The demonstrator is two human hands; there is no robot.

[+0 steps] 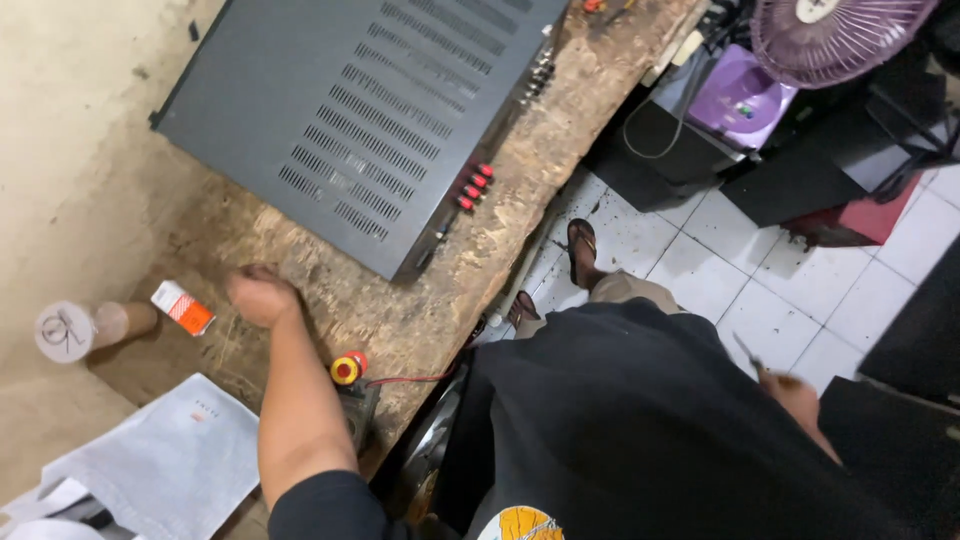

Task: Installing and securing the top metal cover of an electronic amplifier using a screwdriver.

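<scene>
My left hand (pixel 262 296) rests as a closed fist on the worn wooden bench (pixel 470 260), nothing visible in it. It sits just in front of a large dark grey amplifier case (pixel 350 110) with vent slots and red terminals (pixel 474 187). A small orange and white box (pixel 182 306) lies just left of the fist. My right hand (pixel 795 392) hangs low by my side over the tiled floor and grips a thin metal tool (pixel 748 352), blurred by motion.
A red and yellow round part with a red wire (pixel 348 369) sits at the bench's front edge. A capped tube (pixel 85 328) and a white bag (pixel 165 460) lie left. A purple fan (pixel 830 35) and dark boxes stand on the white tiles (pixel 780 290).
</scene>
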